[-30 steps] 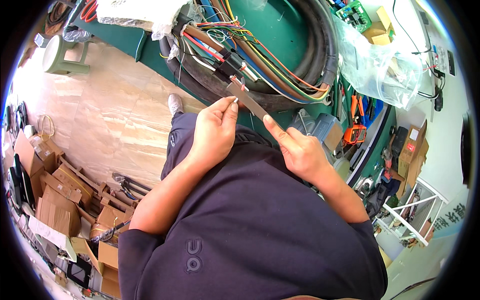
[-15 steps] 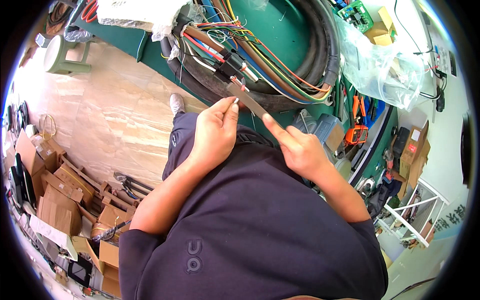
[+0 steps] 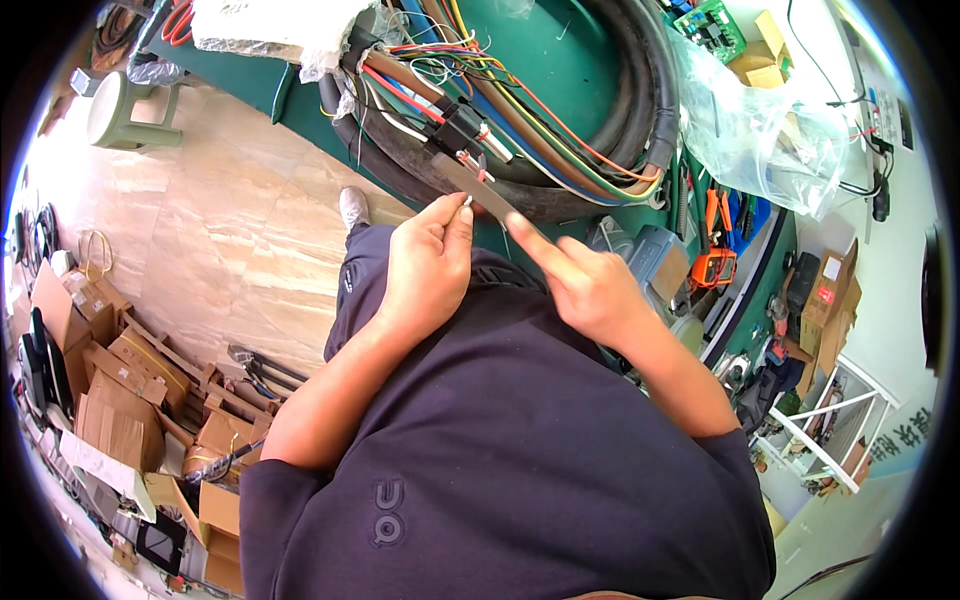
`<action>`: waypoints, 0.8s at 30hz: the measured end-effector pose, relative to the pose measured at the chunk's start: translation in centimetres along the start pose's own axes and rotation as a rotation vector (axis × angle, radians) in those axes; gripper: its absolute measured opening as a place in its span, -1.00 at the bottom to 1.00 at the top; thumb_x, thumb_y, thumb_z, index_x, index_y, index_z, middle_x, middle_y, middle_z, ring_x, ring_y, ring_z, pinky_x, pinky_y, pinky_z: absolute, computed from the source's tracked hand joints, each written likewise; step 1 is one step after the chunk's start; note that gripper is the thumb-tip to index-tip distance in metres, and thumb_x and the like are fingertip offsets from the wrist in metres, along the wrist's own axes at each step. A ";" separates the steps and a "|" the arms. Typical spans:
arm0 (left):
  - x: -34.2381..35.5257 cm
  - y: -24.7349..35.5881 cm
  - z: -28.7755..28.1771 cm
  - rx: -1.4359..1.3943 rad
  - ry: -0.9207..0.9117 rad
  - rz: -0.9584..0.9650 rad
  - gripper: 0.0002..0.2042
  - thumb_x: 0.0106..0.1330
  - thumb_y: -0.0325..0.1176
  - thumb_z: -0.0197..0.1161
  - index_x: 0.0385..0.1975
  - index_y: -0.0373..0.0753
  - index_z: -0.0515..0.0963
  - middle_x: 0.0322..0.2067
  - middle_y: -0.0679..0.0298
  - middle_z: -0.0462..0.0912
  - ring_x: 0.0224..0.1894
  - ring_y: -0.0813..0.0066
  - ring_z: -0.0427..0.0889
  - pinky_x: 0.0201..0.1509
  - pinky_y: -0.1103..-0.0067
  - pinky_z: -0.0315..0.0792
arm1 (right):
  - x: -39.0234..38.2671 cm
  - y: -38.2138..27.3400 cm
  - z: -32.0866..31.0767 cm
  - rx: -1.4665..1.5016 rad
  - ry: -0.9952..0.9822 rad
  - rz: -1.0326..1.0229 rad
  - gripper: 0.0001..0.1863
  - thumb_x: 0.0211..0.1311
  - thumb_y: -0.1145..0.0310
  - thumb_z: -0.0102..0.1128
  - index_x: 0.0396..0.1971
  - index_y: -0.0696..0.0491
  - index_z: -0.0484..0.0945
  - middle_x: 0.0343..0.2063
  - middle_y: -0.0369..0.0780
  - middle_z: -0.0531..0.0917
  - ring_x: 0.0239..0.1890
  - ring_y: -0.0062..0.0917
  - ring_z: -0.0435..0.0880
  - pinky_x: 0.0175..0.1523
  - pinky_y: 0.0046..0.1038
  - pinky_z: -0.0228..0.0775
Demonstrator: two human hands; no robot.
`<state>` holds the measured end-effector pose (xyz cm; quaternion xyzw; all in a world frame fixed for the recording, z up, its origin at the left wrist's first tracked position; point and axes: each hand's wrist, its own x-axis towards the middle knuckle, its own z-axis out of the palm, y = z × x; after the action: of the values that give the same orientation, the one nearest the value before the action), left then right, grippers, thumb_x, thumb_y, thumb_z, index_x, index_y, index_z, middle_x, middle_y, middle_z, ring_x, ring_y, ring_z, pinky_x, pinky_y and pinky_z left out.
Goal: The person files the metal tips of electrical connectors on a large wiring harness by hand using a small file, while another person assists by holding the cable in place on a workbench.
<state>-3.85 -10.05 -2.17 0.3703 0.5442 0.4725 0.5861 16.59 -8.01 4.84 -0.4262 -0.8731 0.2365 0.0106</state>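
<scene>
My left hand [image 3: 430,258] pinches a small silvery metal piece [image 3: 468,201] between thumb and fingertips; the fingers hide most of it. In my right hand [image 3: 592,288] is a flat grey metal file [image 3: 478,188], with the index finger stretched along it. The file's blade slants up and left, just beyond the small piece; whether they touch I cannot tell. Past the file's tip lies a black connector block [image 3: 460,127] with silvery pins, joined to a thick cable [image 3: 662,110] coiled on the bench. Loose coloured wires [image 3: 560,135] spread from the cable.
The green bench [image 3: 570,45] also carries clear plastic bags [image 3: 770,140], a green circuit board [image 3: 712,32] and an orange meter [image 3: 713,268]. A stool [image 3: 112,108] stands at the left on the tiled floor. Cardboard boxes [image 3: 120,410] pile up at lower left.
My right hand has slid the file up and to the left, past the small metal piece. The left hand has barely moved.
</scene>
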 end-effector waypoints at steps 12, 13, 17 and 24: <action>-0.1 0.6 -0.3 0.039 0.038 -0.022 -0.78 0.57 -0.43 0.10 -0.02 -0.45 0.61 -0.43 0.33 0.64 -0.35 0.71 0.46 -0.24 0.62 0.44 | -1.0 0.1 0.2 0.021 0.014 0.009 -0.23 0.24 0.54 0.14 0.47 -0.29 0.35 -0.61 -0.19 0.38 -0.70 -0.21 0.48 -0.53 -0.21 0.43; 0.1 0.6 -0.3 0.015 0.054 -0.031 -0.78 0.57 -0.43 0.10 -0.02 -0.45 0.60 -0.42 0.32 0.65 -0.34 0.70 0.47 -0.23 0.61 0.44 | 0.0 0.2 1.0 0.035 0.031 -0.004 -0.23 0.24 0.54 0.15 0.47 -0.29 0.35 -0.61 -0.19 0.39 -0.70 -0.20 0.48 -0.52 -0.21 0.44; 0.1 -0.1 -0.6 0.120 0.041 0.023 -0.80 0.54 -0.45 0.12 -0.06 -0.45 0.60 -0.43 0.20 0.66 -0.37 0.66 0.50 -0.25 0.58 0.46 | 2.6 -0.4 1.4 0.095 0.080 -0.031 -0.27 0.25 0.57 0.15 0.46 -0.18 0.38 -0.58 -0.16 0.43 -0.63 -0.18 0.50 -0.48 -0.20 0.42; -0.3 0.8 0.1 0.281 0.124 0.138 -0.84 0.49 -0.46 0.17 -0.07 -0.37 0.64 -0.61 0.06 0.57 -0.60 0.47 0.51 -0.42 0.52 0.45 | -0.2 -0.4 -1.6 0.060 0.073 -0.007 -0.24 0.23 0.62 0.15 0.46 -0.15 0.37 -0.61 -0.17 0.35 -0.66 -0.21 0.44 -0.49 -0.21 0.38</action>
<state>-3.90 -10.11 -1.30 0.4553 0.6130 0.4530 0.4601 16.82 -7.73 6.43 -0.4307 -0.8662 0.2471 0.0560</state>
